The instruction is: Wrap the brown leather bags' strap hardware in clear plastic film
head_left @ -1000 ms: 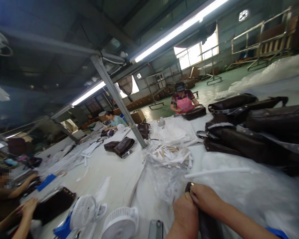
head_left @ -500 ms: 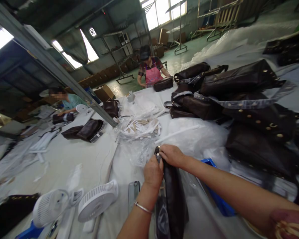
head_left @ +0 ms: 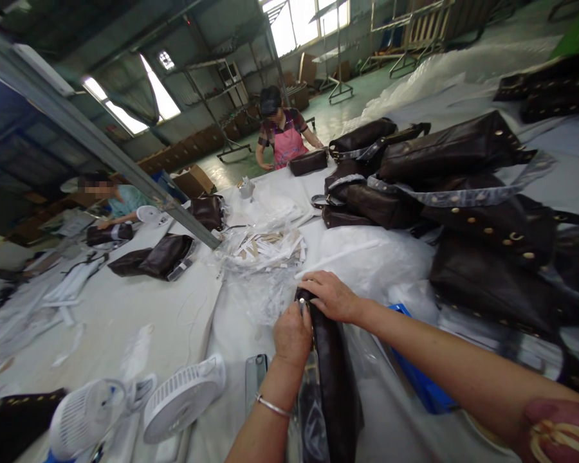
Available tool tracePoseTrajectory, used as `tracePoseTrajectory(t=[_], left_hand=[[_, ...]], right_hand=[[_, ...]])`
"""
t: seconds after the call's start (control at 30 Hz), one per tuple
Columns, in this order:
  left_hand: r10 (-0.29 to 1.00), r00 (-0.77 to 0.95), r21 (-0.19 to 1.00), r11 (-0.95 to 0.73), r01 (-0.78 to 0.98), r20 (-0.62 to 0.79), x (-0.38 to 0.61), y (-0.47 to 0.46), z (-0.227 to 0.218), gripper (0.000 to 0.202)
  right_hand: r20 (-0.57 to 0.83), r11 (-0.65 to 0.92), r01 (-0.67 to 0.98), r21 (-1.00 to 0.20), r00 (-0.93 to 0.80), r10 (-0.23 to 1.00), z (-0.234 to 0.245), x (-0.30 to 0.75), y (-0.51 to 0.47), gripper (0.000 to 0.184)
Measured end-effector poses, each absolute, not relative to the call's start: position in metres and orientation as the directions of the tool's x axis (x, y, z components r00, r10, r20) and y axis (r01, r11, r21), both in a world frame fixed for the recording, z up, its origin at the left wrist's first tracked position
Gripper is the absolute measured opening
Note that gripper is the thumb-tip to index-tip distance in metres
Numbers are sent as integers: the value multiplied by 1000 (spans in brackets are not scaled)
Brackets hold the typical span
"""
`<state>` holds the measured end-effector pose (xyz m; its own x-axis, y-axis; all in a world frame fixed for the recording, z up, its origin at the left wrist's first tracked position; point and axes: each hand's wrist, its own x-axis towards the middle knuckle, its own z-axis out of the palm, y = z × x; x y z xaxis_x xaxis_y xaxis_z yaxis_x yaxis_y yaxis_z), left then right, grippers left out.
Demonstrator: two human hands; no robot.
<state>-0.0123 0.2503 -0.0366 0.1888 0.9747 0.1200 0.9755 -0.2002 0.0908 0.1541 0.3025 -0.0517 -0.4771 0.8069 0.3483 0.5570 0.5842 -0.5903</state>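
Note:
A dark brown leather bag (head_left: 335, 379) stands on the table close to me, its long side running away from me. My left hand (head_left: 292, 331) is closed on the bag's far top end, where a small metal piece shows between thumb and finger; whether it is a zip pull or a strap fitting I cannot tell. Across the same end lies my right hand (head_left: 329, 296), its fingers curved over the leather edge. Clear plastic film (head_left: 312, 411) covers a strap along the bag's left side.
Several dark bags (head_left: 492, 276) are heaped at the right. Beyond my hands lies a plastic bag of paper strips (head_left: 270, 247). Two white fans (head_left: 186, 395), a phone (head_left: 256, 379) and a blue tray (head_left: 417, 370) surround me. Two people sit farther off, one in a pink apron (head_left: 289, 145).
My right hand has lifted slightly and its fingers have loosened and spread over the bag's end. My left hand keeps its grip there. The view has shifted slightly.

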Motion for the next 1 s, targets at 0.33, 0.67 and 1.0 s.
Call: tracePoseTrajectory(t=[0.33,0.67,1.0], left_hand=[[956,193,169,-233,958,222,-16,246,-36,20],[976,135,216,-170,962,169,-11,252,-33,17],[966,162,114,-188,976,203,-1,261,-35,21]], right_hand=[[178,850,349,-394,-879,443,-32,151,353,32],[182,836,367,-408,-865,468,-29,151,350,12],[229,806,370,-463,-828,512,-43,159,351,14]])
